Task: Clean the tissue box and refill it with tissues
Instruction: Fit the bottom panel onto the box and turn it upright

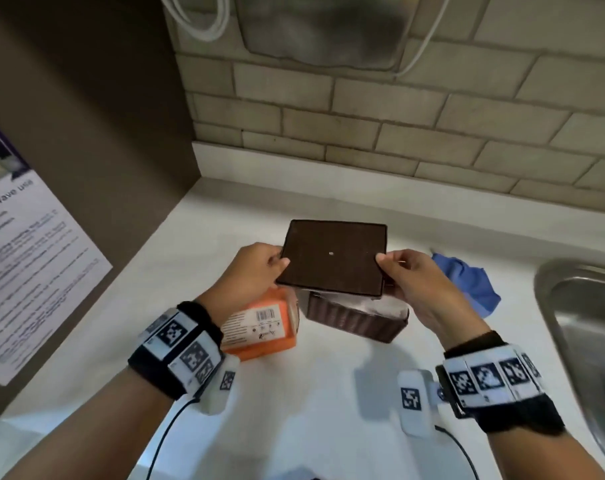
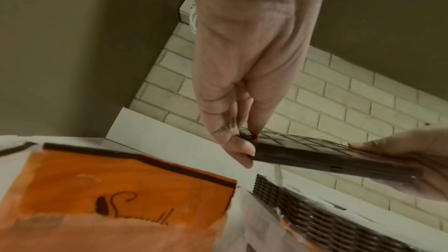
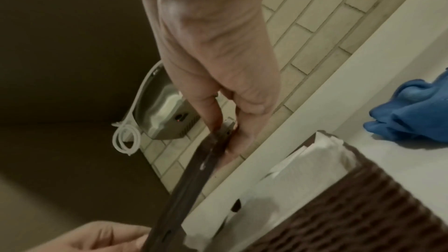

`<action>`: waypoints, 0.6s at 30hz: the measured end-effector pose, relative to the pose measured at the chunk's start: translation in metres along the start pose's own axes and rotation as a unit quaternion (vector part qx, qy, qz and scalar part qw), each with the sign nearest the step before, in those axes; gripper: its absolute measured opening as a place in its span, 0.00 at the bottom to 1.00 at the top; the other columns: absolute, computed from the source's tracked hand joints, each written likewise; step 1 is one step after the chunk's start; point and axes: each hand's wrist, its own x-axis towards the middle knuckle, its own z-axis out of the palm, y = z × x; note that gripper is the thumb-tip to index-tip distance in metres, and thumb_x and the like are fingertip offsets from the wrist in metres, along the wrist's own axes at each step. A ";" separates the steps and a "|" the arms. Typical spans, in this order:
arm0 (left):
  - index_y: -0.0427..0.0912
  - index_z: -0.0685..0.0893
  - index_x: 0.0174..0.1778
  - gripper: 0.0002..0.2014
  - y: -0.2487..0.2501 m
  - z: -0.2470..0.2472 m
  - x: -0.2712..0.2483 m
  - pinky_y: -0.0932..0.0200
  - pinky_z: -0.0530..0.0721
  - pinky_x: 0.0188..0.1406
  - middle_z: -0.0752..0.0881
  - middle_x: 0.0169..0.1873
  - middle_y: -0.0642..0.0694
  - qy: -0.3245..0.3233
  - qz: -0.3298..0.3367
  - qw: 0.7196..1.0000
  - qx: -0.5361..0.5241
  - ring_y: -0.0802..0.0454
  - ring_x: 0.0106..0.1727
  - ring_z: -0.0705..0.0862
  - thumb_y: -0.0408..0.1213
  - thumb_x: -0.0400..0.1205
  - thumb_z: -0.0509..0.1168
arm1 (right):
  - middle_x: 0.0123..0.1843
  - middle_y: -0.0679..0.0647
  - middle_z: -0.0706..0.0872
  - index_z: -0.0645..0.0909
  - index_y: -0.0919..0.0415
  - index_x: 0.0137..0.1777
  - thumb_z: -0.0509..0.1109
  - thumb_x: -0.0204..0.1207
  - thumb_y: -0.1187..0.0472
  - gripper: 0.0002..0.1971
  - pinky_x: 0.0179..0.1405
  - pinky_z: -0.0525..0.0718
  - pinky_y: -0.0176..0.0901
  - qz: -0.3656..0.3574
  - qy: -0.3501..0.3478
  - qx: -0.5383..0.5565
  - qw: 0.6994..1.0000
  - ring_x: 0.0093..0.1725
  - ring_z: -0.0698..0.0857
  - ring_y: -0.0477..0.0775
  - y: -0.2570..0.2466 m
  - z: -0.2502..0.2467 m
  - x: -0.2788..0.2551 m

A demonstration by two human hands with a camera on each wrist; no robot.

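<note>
A flat dark brown square panel (image 1: 332,258) of the tissue box hangs above the counter, held level by both hands. My left hand (image 1: 259,268) pinches its left edge; my right hand (image 1: 408,275) pinches its right edge. Below it stands the brown woven tissue box (image 1: 356,320), with white tissues (image 3: 312,158) filling it to the rim. An orange tissue pack (image 1: 263,327) lies just left of the box, under my left wrist. The left wrist view shows the panel (image 2: 315,152) edge-on and the orange pack (image 2: 126,189) close below.
A crumpled blue cloth (image 1: 467,278) lies on the white counter (image 1: 294,393) to the right of the box. A steel sink (image 1: 585,327) lies at the far right. A tiled wall (image 1: 398,133) stands behind, and a brown side wall with a printed notice (image 1: 27,271) at left.
</note>
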 end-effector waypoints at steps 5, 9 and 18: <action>0.31 0.84 0.44 0.11 0.011 0.016 0.021 0.61 0.83 0.34 0.81 0.30 0.42 -0.034 -0.010 0.999 0.015 0.50 0.30 0.82 0.36 0.84 0.61 | 0.40 0.70 0.84 0.78 0.76 0.39 0.65 0.81 0.62 0.15 0.55 0.83 0.57 0.052 0.013 -0.045 0.998 0.42 0.82 0.61 0.004 -0.016 0.010; 0.35 0.84 0.39 0.10 0.022 0.033 0.024 0.64 0.74 0.32 0.79 0.27 0.49 -0.047 0.007 0.998 0.047 0.53 0.31 0.80 0.35 0.83 0.62 | 0.37 0.61 0.83 0.75 0.64 0.32 0.66 0.80 0.63 0.15 0.57 0.86 0.57 0.066 0.054 -0.058 0.995 0.40 0.84 0.59 0.016 -0.034 0.007; 0.38 0.86 0.58 0.13 0.027 0.040 0.011 0.65 0.73 0.46 0.89 0.42 0.45 -0.022 -0.015 0.999 0.042 0.47 0.51 0.87 0.40 0.83 0.63 | 0.44 0.68 0.89 0.82 0.72 0.44 0.69 0.79 0.58 0.13 0.53 0.88 0.59 0.036 0.070 -0.166 0.983 0.46 0.89 0.67 0.033 -0.042 -0.001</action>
